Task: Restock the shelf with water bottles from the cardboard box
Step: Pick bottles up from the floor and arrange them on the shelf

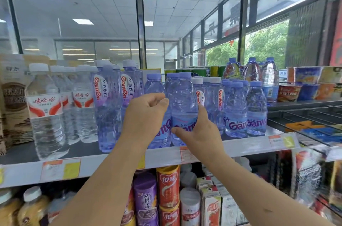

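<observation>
Purple-tinted bottle gripped by right hand (upright on shelf).

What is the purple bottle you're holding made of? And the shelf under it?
The bottle in the right hand looks like thin clear plastic, tinted purple: you see through it. The shelf looks like painted metal, smooth and grey, though that's a guess.

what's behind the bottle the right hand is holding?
Another purple-capped bottle close behind; green cans further back. The held bottle and right hand cover their lower parts, so row depth is unclear.
</observation>
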`<state>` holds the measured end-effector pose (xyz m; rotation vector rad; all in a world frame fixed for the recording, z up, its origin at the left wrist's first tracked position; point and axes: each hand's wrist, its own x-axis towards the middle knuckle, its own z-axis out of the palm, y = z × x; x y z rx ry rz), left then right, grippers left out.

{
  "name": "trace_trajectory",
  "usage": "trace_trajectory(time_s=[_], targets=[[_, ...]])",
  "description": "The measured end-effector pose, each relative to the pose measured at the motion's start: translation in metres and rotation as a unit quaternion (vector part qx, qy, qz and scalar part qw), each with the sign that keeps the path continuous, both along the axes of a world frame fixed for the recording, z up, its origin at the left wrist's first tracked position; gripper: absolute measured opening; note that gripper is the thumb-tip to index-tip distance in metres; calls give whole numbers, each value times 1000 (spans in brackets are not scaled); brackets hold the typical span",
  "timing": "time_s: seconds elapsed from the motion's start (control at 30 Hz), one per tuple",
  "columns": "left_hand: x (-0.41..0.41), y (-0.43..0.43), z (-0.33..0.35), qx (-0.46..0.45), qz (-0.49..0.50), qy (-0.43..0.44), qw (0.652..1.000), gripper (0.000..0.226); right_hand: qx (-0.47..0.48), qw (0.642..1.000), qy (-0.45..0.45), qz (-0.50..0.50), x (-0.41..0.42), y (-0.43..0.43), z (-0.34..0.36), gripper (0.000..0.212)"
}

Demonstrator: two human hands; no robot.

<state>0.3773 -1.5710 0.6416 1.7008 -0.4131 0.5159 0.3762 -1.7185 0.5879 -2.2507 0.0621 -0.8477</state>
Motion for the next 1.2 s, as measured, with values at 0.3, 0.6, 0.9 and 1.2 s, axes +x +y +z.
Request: trace_trajectory(time_s=[0.3, 0.6, 0.9, 1.2], targets=[[-13, -16, -18, 39, -71, 26, 996, 24, -1, 1000, 7, 6, -33, -9, -2, 93], [-39, -81, -78, 38, -187, 57, 980, 21, -2, 997, -2, -73, -119, -50, -51, 51], [-104, -192, -222, 110, -282, 169, 938, 22, 44, 976, 131, -170, -219, -142, -173, 35], [-163, -292, -403, 212, -310, 298, 878, 33, 124, 924, 288, -218, -301, -246, -344, 23]])
